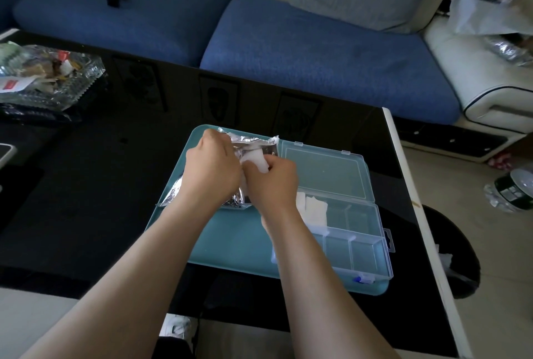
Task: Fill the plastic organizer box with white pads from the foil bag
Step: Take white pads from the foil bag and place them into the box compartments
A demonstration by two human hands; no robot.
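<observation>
A silver foil bag [253,144] lies on the teal tray [230,243], its mouth facing right. My left hand [212,170] grips the bag from above. My right hand [271,180] pinches a white pad [255,161] at the bag's opening. To the right stands the clear plastic organizer box [360,240], its lid [326,170] laid open toward the sofa. White pads [314,210] fill its left compartments, partly hidden by my right wrist. The right compartments hold nothing.
The tray sits on a black glass table [101,185] whose white right edge [418,200] runs beside the box. A glass dish of clutter [49,79] stands at the far left. A blue sofa [288,41] lies behind the table.
</observation>
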